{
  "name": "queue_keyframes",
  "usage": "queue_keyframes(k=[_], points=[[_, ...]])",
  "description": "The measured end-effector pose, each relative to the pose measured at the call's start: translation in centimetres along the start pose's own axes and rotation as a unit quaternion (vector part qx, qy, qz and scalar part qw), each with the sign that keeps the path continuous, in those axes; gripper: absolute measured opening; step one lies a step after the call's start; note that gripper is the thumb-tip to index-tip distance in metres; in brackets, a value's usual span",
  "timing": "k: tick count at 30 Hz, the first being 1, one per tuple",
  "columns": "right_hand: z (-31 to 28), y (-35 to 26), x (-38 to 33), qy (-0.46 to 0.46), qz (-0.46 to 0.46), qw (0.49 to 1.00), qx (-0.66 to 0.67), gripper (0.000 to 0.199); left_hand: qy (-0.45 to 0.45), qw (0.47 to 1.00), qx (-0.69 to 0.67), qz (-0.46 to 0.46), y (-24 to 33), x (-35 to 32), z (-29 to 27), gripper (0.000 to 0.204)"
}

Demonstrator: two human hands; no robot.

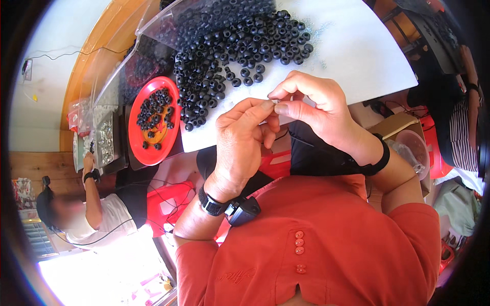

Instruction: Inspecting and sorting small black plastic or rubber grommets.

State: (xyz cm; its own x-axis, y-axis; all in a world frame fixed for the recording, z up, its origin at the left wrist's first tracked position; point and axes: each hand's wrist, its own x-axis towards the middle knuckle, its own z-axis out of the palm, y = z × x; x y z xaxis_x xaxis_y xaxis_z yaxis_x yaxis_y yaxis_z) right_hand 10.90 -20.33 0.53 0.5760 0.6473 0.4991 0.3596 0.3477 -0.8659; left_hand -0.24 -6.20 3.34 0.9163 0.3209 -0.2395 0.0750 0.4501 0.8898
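My left hand (244,130) and my right hand (319,99) meet at the near edge of a white tabletop (357,51). Both are closed in a pinch on a small whitish piece (275,101), mostly covered by the fingertips and too small to name. Just beyond the fingers lies a big heap of black round pieces with holes (235,43), like large beads. A few stray ones sit closest to my hands. To the left, a red oval plate (135,133) holds more of these black pieces.
A clear plastic panel (120,76) rises on the left side, partly over the heap. Further left, a co-worker (104,209) reaches to a tray of small shiny things (105,137). Another person in stripes (463,132) sits at right, near a cardboard box (395,125). Red stools stand below.
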Motion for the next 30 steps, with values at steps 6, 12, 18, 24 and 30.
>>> queue_keyframes(k=[6, 12, 18, 24, 30], points=[[0.4, 0.2, -0.2, 0.008, 0.131, 0.972, 0.197, 0.007, 0.002, 1.0, -0.006, 0.01, 0.1, 0.1, -0.3, 0.018], [-0.4, 0.7, -0.1, 0.043, 0.061, 0.995, 0.064, 0.005, 0.048, 0.96, 0.244, 0.131, 0.5, 0.4, -1.1, 0.022], [-1.7, 1.9, 0.5, 0.076, 0.068, 0.995, 0.021, 0.004, 0.061, 0.636, 0.651, 0.41, 3.3, 5.1, -5.1, 0.016], [-1.7, 2.2, 0.3, 0.064, 0.054, 0.996, -0.015, 0.006, 0.015, 0.532, 0.738, 0.414, 3.4, 7.0, -4.9, 0.02], [-1.8, 2.3, 0.3, 0.057, 0.044, 0.997, -0.036, 0.006, 0.018, 0.548, 0.717, 0.43, 3.1, 5.2, -4.3, 0.015]])
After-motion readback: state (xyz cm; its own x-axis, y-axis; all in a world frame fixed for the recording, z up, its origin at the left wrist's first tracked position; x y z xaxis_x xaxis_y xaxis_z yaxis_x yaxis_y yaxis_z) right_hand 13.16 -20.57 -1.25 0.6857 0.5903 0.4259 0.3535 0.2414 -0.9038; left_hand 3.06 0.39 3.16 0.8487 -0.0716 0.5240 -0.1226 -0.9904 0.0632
